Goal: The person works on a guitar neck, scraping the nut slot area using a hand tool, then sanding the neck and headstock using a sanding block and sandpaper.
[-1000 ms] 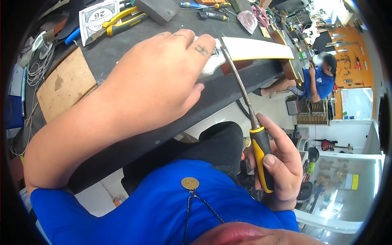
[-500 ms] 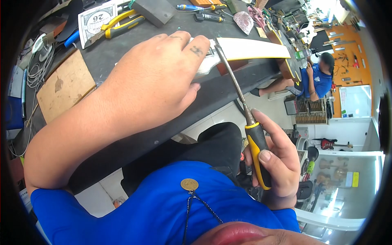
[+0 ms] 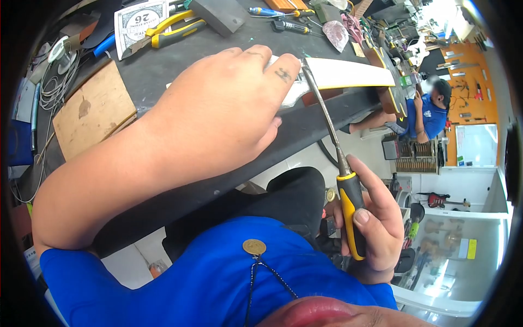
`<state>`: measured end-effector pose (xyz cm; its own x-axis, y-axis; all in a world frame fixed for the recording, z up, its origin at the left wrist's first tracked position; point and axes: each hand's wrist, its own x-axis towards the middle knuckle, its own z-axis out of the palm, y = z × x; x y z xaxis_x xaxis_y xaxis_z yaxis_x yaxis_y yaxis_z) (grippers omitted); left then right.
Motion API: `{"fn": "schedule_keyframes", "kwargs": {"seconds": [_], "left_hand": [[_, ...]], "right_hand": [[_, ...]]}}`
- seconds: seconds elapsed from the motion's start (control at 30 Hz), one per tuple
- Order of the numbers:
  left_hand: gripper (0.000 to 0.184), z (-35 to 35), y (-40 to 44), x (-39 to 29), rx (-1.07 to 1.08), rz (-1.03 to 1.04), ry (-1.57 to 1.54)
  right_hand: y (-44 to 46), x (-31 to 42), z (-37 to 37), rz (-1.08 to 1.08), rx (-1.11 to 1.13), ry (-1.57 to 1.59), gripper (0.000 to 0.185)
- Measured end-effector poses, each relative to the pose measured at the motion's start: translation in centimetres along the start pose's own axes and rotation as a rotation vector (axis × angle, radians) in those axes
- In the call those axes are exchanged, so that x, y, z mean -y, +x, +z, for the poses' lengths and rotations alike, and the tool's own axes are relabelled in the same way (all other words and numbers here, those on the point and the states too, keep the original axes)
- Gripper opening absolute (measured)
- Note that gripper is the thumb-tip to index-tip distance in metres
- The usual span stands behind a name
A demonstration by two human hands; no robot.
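Note:
A long piece with a white top and a yellow edge (image 3: 348, 75), resembling an instrument neck, lies across the dark bench. My left hand (image 3: 231, 106) is wrapped over its silvery left end, thumb on the near side; most of that end is hidden under the palm. In my right hand (image 3: 373, 218) is the black-and-yellow handle of a thin metal tool (image 3: 328, 121). The tool's shaft slants up and left, and its tip meets the white piece beside my left fingers. Whether the tip is flat or pointed cannot be made out.
Yellow-handled pliers (image 3: 177, 34), a dark block (image 3: 219, 15), screwdrivers (image 3: 291, 26) and a pinkish stone-like piece (image 3: 335, 36) lie behind. A wooden board (image 3: 93, 111) and coiled cable (image 3: 54, 87) are at left. Another person (image 3: 433, 114) sits at far right.
The whole view has shifted slightly, so the bench items appear a little lower and farther right. Both hands keep their holds, and the tool tip stays beside my left fingers.

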<state>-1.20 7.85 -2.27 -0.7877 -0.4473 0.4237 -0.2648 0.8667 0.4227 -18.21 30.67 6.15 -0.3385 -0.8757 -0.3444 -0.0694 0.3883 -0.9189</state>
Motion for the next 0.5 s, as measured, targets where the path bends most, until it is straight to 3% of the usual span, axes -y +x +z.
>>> {"fn": "schedule_keyframes", "kwargs": {"seconds": [0.37, 0.5], "left_hand": [[0.059, -0.2, 0.1, -0.2, 0.013, 0.002, 0.012], [0.059, -0.4, 0.1, -0.3, 0.028, -0.006, 0.001]], "right_hand": [[1.5, 0.7, 0.2, -0.019, 0.021, -0.023, 0.069], [2.6, -0.5, 0.3, -0.134, 0.04, 0.121, 0.076]]}}
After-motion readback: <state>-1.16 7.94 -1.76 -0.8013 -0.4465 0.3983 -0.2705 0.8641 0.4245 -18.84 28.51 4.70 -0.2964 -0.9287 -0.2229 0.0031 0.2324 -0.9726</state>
